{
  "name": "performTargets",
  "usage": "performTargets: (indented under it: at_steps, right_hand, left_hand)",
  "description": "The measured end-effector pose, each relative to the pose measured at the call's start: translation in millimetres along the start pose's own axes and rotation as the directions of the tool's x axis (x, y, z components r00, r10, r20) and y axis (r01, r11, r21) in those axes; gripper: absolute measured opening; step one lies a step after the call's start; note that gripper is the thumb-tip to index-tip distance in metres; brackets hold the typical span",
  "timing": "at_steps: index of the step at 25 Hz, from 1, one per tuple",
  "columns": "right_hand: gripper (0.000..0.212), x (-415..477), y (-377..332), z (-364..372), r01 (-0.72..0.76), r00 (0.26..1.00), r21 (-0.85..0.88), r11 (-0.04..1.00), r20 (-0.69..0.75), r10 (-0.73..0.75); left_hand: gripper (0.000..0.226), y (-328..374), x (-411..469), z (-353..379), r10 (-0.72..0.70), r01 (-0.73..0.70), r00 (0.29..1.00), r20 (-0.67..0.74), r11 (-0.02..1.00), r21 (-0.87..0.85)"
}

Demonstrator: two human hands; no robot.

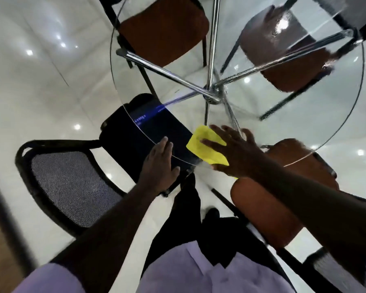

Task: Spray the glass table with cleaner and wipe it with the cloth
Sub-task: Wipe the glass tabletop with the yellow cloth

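Observation:
A round glass table (294, 123) on crossed chrome legs fills the upper right of the head view. A yellow cloth (201, 148) lies flat on the glass near its front edge. My right hand (235, 153) presses on the cloth with spread, straight fingers. My left hand (159, 166) rests flat on the table's front rim, just left of the cloth, fingers straight. No spray bottle is in view.
A black mesh-backed chair (72, 182) stands at the left of the table, and its seat reaches under the glass. Brown-seated chairs stand at the far side (165, 30), far right (292, 77) and near right (262, 210). The floor is glossy white tile.

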State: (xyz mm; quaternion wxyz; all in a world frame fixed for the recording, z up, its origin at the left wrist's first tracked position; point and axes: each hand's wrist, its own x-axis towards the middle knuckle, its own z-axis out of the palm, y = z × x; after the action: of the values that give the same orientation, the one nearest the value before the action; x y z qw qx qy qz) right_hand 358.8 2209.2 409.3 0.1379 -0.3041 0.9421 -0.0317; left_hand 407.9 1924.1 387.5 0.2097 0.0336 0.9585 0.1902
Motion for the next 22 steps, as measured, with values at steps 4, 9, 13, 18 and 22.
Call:
performTargets:
  at_steps: [4,9,13,18,22]
  right_hand:
    - [0.063,22.3,3.5,32.8,0.198,0.979,0.04,0.979,-0.064,-0.195]
    - [0.057,44.7,-7.6,46.9,0.309,0.937,-0.062,0.949,-0.148,-0.315]
    - [0.059,47.4,-15.6,60.7,0.411,0.894,-0.09,0.907,-0.157,-0.42]
    - [0.074,-66.3,74.2,73.0,0.3,0.941,-0.079,0.951,-0.138,-0.308]
    - [0.062,-17.4,70.2,59.8,0.212,0.96,-0.019,0.977,-0.18,-0.212]
  left_hand:
    - [0.084,-5.3,-0.4,-0.8,0.0,0.0,1.0,-0.01,1.0,-0.006]
    - [0.064,-5.6,6.9,-9.3,-0.009,0.003,0.999,-0.052,0.993,-0.118]
    - [0.047,5.3,29.9,-20.1,-0.173,0.12,0.932,-0.318,0.976,-0.179]
    - [0.043,40.6,103.2,7.9,-0.014,0.006,0.903,-0.429,1.0,-0.021]
    - [0.048,47.5,135.9,22.8,-0.134,0.121,0.846,-0.517,0.991,-0.058]
